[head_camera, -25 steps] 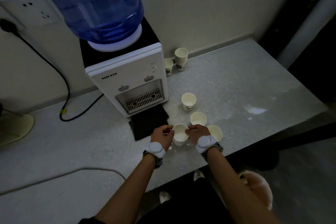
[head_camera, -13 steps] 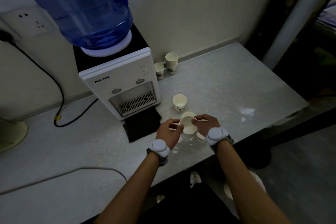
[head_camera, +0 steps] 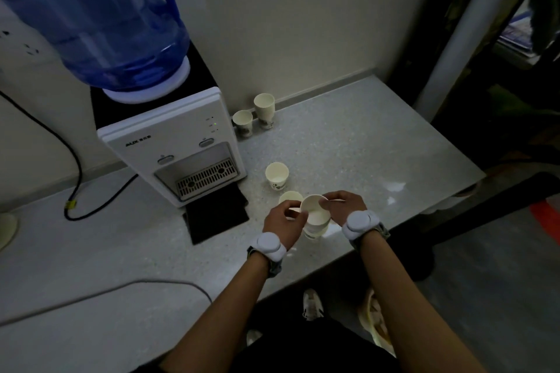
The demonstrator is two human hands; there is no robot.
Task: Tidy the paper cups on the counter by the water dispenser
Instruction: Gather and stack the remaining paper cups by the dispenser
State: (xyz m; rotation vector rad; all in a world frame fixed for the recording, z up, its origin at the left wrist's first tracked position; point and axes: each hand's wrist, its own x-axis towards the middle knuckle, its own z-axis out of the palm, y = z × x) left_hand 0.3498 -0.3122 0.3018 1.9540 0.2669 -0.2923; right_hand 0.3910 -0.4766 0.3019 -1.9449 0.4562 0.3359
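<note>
The left grip (head_camera: 283, 222) and right grip (head_camera: 342, 206) both pinch the held cup (head_camera: 315, 211) at its rim, thumb and fingertips on opposite sides. This cup is tilted, its mouth open toward the camera, near the front edge of the desk (head_camera: 348, 145). Its base meets a lower cup (head_camera: 315, 232) standing on the desk. Whether it sits inside that cup or just above it cannot be told.

A third cup (head_camera: 289, 197) stands just behind the left grip, partly hidden by the fingers. A lone cup (head_camera: 276, 175) stands upright a little farther back, apart from the others and near the dispenser (head_camera: 169, 142). At the wall, just beside the dispenser's right side, a short cup (head_camera: 242, 122) and a tall cup (head_camera: 264, 109) stand close together.

A blue bottle (head_camera: 91, 18) sits upside down on the dispenser. A black mat (head_camera: 216, 216) lies in front of it on the desk. A black cable (head_camera: 75, 166) runs down the wall at the left. Each wrist carries a white band (head_camera: 268, 246).
</note>
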